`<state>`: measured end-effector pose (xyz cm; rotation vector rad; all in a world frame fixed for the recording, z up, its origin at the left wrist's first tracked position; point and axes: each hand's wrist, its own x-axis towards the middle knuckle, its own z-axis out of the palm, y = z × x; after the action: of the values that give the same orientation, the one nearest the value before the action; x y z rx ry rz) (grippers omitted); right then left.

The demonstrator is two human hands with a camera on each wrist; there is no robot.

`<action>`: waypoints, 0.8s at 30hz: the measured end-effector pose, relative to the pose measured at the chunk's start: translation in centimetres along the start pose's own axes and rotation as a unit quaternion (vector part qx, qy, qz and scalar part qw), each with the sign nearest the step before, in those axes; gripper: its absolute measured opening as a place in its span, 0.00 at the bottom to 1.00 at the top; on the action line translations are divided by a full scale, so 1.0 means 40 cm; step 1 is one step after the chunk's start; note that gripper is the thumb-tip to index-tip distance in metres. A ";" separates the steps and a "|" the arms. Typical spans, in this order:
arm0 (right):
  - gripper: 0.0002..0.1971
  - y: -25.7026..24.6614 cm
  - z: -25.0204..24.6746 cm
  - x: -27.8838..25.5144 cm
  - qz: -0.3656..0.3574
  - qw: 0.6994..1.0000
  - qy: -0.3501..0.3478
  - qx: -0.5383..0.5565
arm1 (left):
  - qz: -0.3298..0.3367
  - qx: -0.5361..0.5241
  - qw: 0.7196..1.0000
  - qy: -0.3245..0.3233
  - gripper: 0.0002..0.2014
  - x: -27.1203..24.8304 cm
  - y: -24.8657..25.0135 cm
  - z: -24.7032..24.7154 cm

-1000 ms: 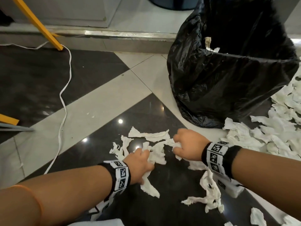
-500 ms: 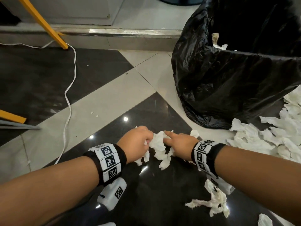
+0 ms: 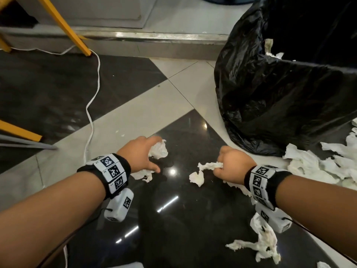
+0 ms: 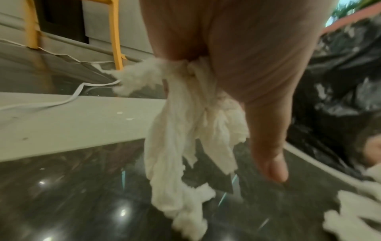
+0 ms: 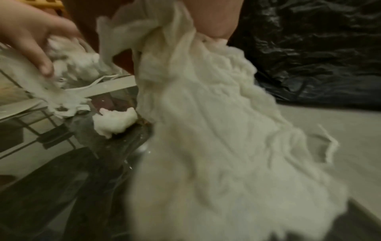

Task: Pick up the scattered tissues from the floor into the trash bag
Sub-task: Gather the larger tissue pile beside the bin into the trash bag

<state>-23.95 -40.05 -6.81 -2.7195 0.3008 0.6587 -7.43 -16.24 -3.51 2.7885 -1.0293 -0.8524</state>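
Observation:
My left hand (image 3: pixel 144 154) grips a bunch of white tissues (image 3: pixel 159 149) just above the dark floor tile; in the left wrist view that tissue bunch (image 4: pixel 185 130) hangs down from the curled fingers with the thumb (image 4: pixel 272 154) pointing down. My right hand (image 3: pixel 231 165) holds another wad of tissue (image 3: pixel 209 165), which fills the right wrist view as a crumpled tissue sheet (image 5: pixel 216 130). One small tissue piece (image 3: pixel 197 177) lies on the floor between the hands. The black trash bag (image 3: pixel 280 97) stands open behind and to the right of my right hand.
A pile of loose tissues (image 3: pixel 324 163) lies right of the bag's foot, and more tissue scraps (image 3: pixel 260 244) under my right forearm. A white cable (image 3: pixel 92 101) snakes across the floor at left, near yellow legs (image 3: pixel 63 28). A raised step (image 3: pixel 154 37) runs along the back.
Both hands have pulled apart from the middle and lifted slightly, each taking a share of the tissue heap they had gathered together. Only a small piece stays on the tile.

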 end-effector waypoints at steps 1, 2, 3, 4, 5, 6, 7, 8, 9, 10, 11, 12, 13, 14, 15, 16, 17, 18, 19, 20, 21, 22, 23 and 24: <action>0.16 -0.016 -0.005 -0.003 -0.013 1.000 0.005 0.007 | 0.000 0.031 0.999 -0.035 0.46 0.001 -0.003 0.016; 0.14 -0.035 -0.007 -0.006 -0.030 0.999 0.010 0.014 | 0.004 0.071 0.995 -0.076 0.46 -0.002 -0.003 0.033; 0.13 -0.054 -0.005 -0.007 -0.053 0.998 0.009 0.019 | 0.010 0.112 0.987 -0.111 0.46 -0.005 -0.003 0.054; 0.15 -0.073 0.003 -0.009 -0.083 0.996 -0.001 0.024 | 0.017 0.140 0.981 -0.136 0.43 -0.007 -0.004 0.077; 0.20 -0.089 0.016 -0.012 -0.113 0.993 -0.023 0.026 | 0.020 0.151 0.976 -0.156 0.40 -0.009 -0.005 0.101; 0.26 -0.104 0.033 -0.015 -0.136 0.989 -0.054 0.018 | 0.019 0.149 0.974 -0.171 0.36 -0.012 -0.006 0.123; 0.30 -0.116 0.052 -0.019 -0.149 0.985 -0.086 -0.004 | 0.013 0.143 0.973 -0.179 0.31 -0.014 -0.002 0.141; 0.32 -0.123 0.071 -0.024 -0.158 0.980 -0.112 -0.033 | 0.006 0.132 0.975 -0.176 0.26 -0.014 0.001 0.155; 0.31 -0.128 0.090 -0.028 -0.161 0.977 -0.128 -0.061 | 0.011 0.134 0.977 -0.169 0.22 -0.012 0.006 0.164; 0.27 -0.129 0.104 -0.032 -0.155 0.974 -0.138 -0.086 | 0.025 0.147 0.975 -0.165 0.18 -0.010 0.010 0.169; 0.23 -0.127 0.111 -0.034 -0.147 0.972 -0.145 -0.110 | 0.039 0.163 0.972 -0.163 0.16 -0.010 0.012 0.171; 0.19 -0.123 0.112 -0.035 -0.135 0.971 -0.150 -0.129 | 0.047 0.175 0.969 -0.166 0.16 -0.010 0.010 0.173; 0.17 -0.116 0.101 -0.034 -0.122 0.970 -0.155 -0.144 | 0.046 0.173 0.969 -0.169 0.16 -0.007 0.012 0.170; 0.15 -0.111 0.086 -0.032 -0.107 0.971 -0.156 -0.143 | 0.049 0.178 0.969 -0.166 0.16 -0.007 0.010 0.169; 0.14 -0.103 0.054 -0.029 -0.087 0.979 -0.142 -0.121 | 0.041 0.180 0.968 -0.168 0.14 0.000 0.008 0.167; 0.14 -0.097 0.011 -0.028 -0.069 0.988 -0.115 -0.076 | 0.037 0.166 0.968 -0.183 0.11 0.006 0.007 0.165; 0.14 -0.091 -0.043 -0.028 -0.060 0.996 -0.071 -0.017 | 0.034 0.155 0.967 -0.199 0.09 0.012 0.006 0.159; 0.13 -0.087 -0.110 -0.033 -0.062 0.997 -0.011 0.038 | 0.052 0.180 0.962 -0.199 0.08 0.016 0.001 0.152; 0.12 -0.083 -0.186 -0.043 -0.069 0.993 0.063 0.076 | 0.076 0.198 0.961 -0.178 0.05 0.018 -0.005 0.148; 0.10 -0.076 -0.270 -0.058 -0.070 0.981 0.149 0.107 | 0.077 0.193 0.963 -0.170 0.04 0.023 -0.008 0.146; 0.08 -0.067 -0.357 -0.081 -0.064 0.959 0.241 0.136 | 0.084 0.186 0.964 -0.168 0.03 0.022 -0.002 0.135; 0.06 -0.057 -0.443 -0.111 -0.055 0.927 0.334 0.161 | 0.077 0.163 0.968 -0.176 0.02 0.015 0.012 0.124; 0.05 -0.040 -0.529 -0.142 -0.046 0.889 0.420 0.180 | 0.050 0.109 0.975 -0.187 0.08 0.020 0.017 0.122; 0.04 -0.021 -0.604 -0.171 -0.035 0.846 0.496 0.190 | 0.011 0.082 0.979 -0.187 0.12 0.018 0.026 0.109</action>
<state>-19.88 -47.11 16.95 -2.4044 0.4845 -0.8154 -9.82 -16.90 -7.33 2.8023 -1.2271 -1.3878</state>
